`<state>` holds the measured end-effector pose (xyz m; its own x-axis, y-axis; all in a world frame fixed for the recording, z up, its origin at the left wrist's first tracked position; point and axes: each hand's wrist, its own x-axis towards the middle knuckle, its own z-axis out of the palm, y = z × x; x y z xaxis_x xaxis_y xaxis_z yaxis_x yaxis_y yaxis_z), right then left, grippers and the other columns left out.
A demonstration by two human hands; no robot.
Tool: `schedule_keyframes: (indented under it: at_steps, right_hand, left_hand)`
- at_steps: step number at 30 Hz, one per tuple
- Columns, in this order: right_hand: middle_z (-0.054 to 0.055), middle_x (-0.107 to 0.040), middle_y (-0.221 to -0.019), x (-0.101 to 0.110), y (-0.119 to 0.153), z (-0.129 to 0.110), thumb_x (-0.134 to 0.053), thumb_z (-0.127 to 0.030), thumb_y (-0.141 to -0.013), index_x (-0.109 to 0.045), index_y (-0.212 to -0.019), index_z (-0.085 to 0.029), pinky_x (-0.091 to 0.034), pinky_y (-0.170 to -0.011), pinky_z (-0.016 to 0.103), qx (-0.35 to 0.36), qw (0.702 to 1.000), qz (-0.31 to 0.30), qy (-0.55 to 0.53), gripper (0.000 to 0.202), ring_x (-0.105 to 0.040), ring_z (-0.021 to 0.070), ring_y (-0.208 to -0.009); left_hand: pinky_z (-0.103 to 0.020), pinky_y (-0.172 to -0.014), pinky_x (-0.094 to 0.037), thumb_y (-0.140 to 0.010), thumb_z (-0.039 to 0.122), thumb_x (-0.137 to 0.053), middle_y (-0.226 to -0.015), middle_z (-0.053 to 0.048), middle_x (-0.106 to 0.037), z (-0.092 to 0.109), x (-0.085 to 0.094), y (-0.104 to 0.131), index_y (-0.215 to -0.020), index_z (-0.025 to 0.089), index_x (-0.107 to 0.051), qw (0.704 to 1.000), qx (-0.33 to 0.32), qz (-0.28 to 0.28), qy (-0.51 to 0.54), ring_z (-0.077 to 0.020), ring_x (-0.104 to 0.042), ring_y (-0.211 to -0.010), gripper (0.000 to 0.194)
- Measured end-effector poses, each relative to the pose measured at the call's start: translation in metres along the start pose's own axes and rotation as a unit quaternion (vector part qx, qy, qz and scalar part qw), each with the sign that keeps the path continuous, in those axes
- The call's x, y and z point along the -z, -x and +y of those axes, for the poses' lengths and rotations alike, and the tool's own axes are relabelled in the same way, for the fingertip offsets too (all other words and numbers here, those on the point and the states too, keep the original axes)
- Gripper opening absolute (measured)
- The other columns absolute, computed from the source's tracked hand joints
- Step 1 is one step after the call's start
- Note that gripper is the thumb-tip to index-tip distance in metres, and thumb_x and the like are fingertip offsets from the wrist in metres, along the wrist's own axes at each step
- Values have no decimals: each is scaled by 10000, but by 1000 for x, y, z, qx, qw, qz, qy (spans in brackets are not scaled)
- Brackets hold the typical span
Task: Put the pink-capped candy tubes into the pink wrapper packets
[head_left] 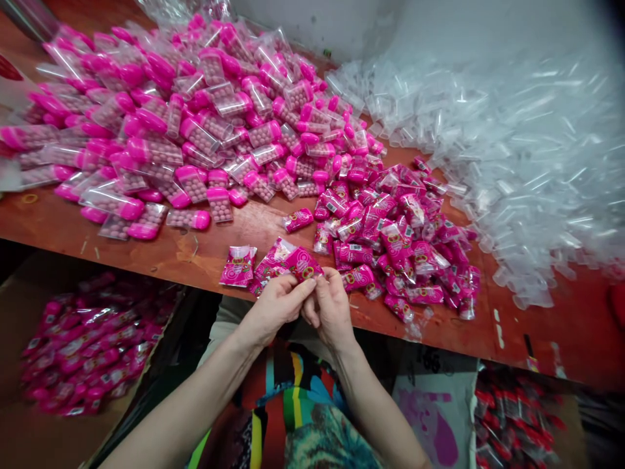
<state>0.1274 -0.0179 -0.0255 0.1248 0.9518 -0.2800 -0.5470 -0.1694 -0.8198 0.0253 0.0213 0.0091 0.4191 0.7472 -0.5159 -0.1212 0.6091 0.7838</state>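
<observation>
Near the table's front edge, my left hand [279,304] pinches a printed pink wrapper [303,262] between thumb and fingers. Close beside it, my right hand [332,305] has its fingertips closed at the wrapper's right end. More flat pink wrappers [273,256] lie just behind my left hand, and another flat wrapper [239,265] is to their left. To the right rises a pile of wrapped pink packets [390,228]. A single wrapped packet [297,220] lies a little apart from that pile.
Clear bottles with pink caps and pink balls [195,130] cover the back left of the red table [517,335]. Empty clear containers [527,156] are heaped at the right. Below the table are a box of pink packets [92,345] and some red items [512,417].
</observation>
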Motion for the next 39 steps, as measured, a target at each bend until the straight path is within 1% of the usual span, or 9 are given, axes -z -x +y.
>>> schedule_keyframes:
  at_steps: [4,13,18,23,27,31,35,37,39]
  right_hand:
    - [-161,-471,-380,10,-4,-3,-551,-448,-913,-364,-995,-266,-337,-329,134,-27,998,-51,8,274,-391,71,-257]
    - [-157,-472,-426,4,-3,1,-609,-442,-870,-429,-1030,-258,-334,-313,143,-21,1000,-8,19,303,-399,63,-260]
    - [-58,-658,-695,12,-13,-56,-612,-390,-871,-469,-1048,-265,-373,-378,167,98,989,84,78,259,-501,55,-374]
    - [16,-702,-877,22,-23,-99,-428,-499,-938,-425,-1272,-283,-355,-380,208,226,942,186,165,397,-475,74,-401]
    - [38,-683,-894,-3,-35,-54,-553,-333,-900,-636,-1074,-272,-505,-660,294,194,898,49,391,203,-630,169,-753]
    - [103,-608,-1027,-30,-61,-14,-526,-280,-910,-659,-1024,-212,-488,-759,343,150,771,1,619,188,-622,224,-879]
    - [113,-564,-1083,-34,-80,-15,-487,-308,-932,-616,-1033,-184,-469,-662,332,96,669,-19,737,206,-612,211,-792]
    - [108,-570,-1063,-28,-83,-20,-480,-282,-930,-612,-969,-174,-466,-680,331,112,674,-17,730,175,-601,206,-802]
    - [88,-594,-983,-22,-84,-23,-492,-262,-918,-603,-885,-174,-464,-710,323,143,725,-7,674,145,-589,193,-802]
  left_hand:
    - [-213,-400,-216,-815,435,-632,-368,10,-446,0,6,-1,-489,152,-543,998,-15,-38,-49,-57,-335,-358,441]
    - [-210,-406,-256,-830,452,-618,-406,-3,-492,-9,7,-5,-522,153,-566,997,-8,-73,-13,-63,-355,-368,432]
    - [-205,-430,-277,-864,429,-586,-472,16,-553,4,7,6,-872,158,-700,998,-31,-54,-23,-68,-392,-369,294]
    - [-208,-413,-282,-864,414,-583,-370,55,-432,14,32,12,-843,159,-716,982,-107,141,-68,-69,-328,-332,289]
    - [-204,-386,-280,-813,364,-636,-378,47,-454,8,38,4,-739,161,-708,970,-122,187,-98,-80,-370,-338,227]
    - [-205,-375,-308,-797,334,-634,-427,48,-511,-2,33,-3,-769,172,-705,970,-122,167,-127,-92,-420,-346,180]
    - [-210,-360,-325,-816,343,-602,-425,55,-507,-6,35,-6,-828,173,-697,968,-113,165,-151,-101,-436,-327,196]
    - [-207,-361,-334,-823,351,-596,-433,54,-511,-7,37,-6,-820,173,-680,967,-110,165,-160,-101,-451,-331,197]
    - [-204,-363,-342,-821,368,-607,-459,53,-527,-6,37,-5,-800,174,-644,970,-106,163,-148,-97,-466,-338,198]
